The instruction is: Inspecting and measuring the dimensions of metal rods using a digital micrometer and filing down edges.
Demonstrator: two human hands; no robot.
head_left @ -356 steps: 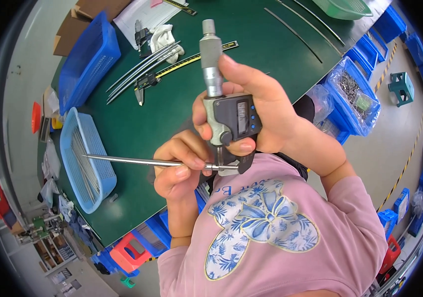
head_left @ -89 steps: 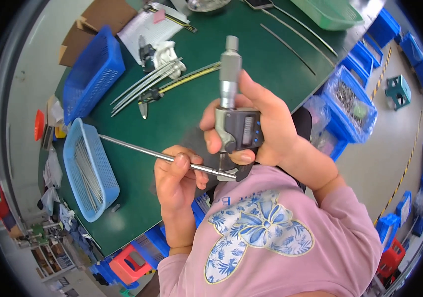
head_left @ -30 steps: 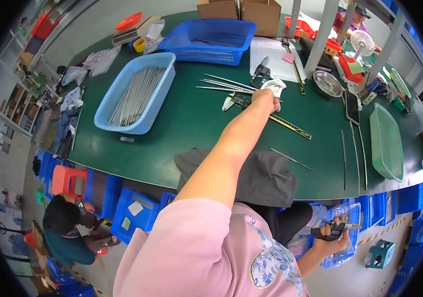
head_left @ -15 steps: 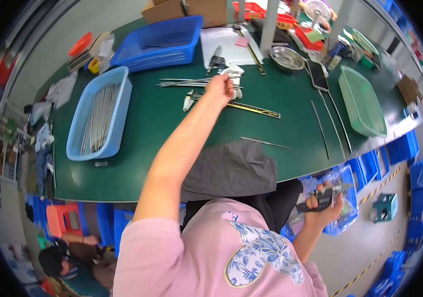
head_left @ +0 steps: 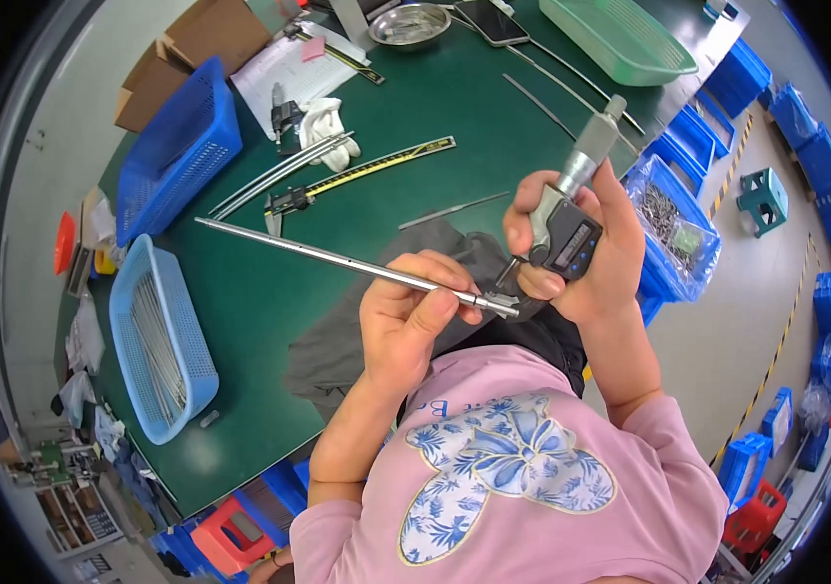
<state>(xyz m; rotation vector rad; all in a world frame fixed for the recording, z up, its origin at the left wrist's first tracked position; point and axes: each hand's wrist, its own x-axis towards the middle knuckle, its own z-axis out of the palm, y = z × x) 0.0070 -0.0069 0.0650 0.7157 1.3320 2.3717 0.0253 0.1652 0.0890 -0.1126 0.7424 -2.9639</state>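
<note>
My left hand [head_left: 401, 321] is closed round a long, thin metal rod [head_left: 308, 252], which slants up and away to the left. In my right hand [head_left: 610, 268] is a digital micrometer [head_left: 571, 234] with a silver barrel and dark body, gripped by the fingers and thumb. The rod's near end lies at the micrometer's frame, by its jaws; whether the jaws touch it I cannot tell. Beyond my hands several similar rods [head_left: 265, 185] lie on the green table [head_left: 406, 102]. A digital caliper [head_left: 362, 176] rests beside them, next to a white glove [head_left: 326, 134].
Rods fill a light blue basket [head_left: 197, 375] at left, with a dark blue basket [head_left: 182, 156] behind it. At the back are a metal bowl [head_left: 411, 24], a phone [head_left: 489, 21] and a green basket [head_left: 620, 39]. Grey cloth [head_left: 328, 355] hangs over the near table edge.
My left hand has come back from the rods on the table and now holds one in front of me. My right hand has raised the micrometer toward it. The view has turned.
</note>
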